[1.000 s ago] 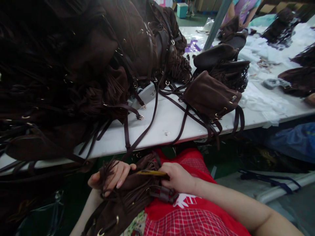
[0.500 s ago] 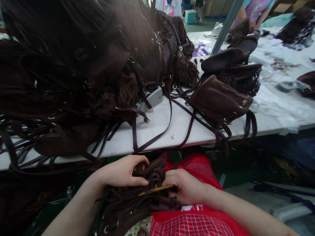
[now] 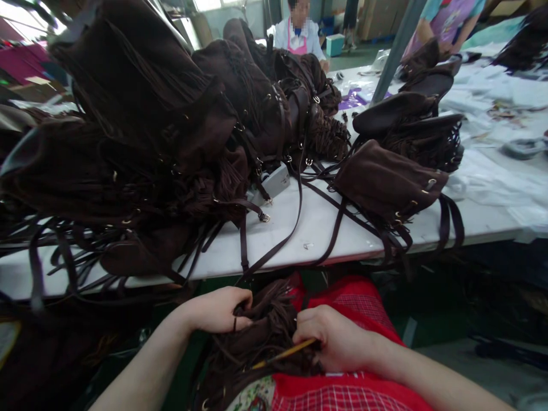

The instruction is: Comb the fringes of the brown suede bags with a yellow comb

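Down on the person's lap, just below the front edge of the bench, lies one dark brown fringed suede bag (image 3: 257,337), and both hands are on it. Seen from the head camera, the left hand (image 3: 220,310) is closed, its fingers curled into a bunch of fringe at the bag's upper end. The right hand (image 3: 331,339) is closed too, pinching one thin yellow stick (image 3: 282,354) that slants down to the left across the fringe. The two hands sit near each other with a tuft of fringe between them. The bag looks soft and crumpled, its long cut strips tangled, with small brass rings showing at its lower end. It rests on a red checked garment (image 3: 342,394).

Up on the white bench (image 3: 308,225), a big heap of brown fringed bags (image 3: 141,142) fills the left half; they overlap too much for me to count. Thin straps trail from the heap over the bench edge. One small grey box (image 3: 276,181) pokes out from under it. One plain brown suede pouch (image 3: 387,180) lies apart to the right, with a few more bags stacked behind it. One slanted grey post (image 3: 396,43) rises beyond. Two other people are at the far side, one in a white top (image 3: 299,37) and one in a purple top (image 3: 449,17).
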`<state>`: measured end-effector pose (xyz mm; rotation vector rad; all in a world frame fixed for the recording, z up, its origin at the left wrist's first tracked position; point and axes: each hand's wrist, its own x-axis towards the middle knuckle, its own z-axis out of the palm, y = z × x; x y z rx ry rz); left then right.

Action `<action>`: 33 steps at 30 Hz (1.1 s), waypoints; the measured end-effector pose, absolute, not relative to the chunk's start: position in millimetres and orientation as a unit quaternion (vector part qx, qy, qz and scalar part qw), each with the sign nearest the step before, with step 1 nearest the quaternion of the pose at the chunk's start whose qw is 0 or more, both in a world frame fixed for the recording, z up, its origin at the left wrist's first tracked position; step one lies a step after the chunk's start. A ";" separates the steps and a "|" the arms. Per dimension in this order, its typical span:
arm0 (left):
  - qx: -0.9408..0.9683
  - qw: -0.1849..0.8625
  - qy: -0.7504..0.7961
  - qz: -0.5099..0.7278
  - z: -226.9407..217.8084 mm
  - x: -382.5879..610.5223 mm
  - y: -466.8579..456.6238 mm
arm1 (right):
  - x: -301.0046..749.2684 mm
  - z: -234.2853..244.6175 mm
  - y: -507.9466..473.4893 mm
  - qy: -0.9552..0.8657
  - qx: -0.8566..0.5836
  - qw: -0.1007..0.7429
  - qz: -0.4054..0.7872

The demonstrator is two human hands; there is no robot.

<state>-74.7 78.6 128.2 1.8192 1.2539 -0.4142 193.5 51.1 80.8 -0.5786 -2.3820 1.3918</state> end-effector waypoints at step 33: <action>0.622 0.558 0.538 0.107 205.8 -61.3 88.7 | 175.0 111.4 121.3 -0.864 -0.288 0.201 0.361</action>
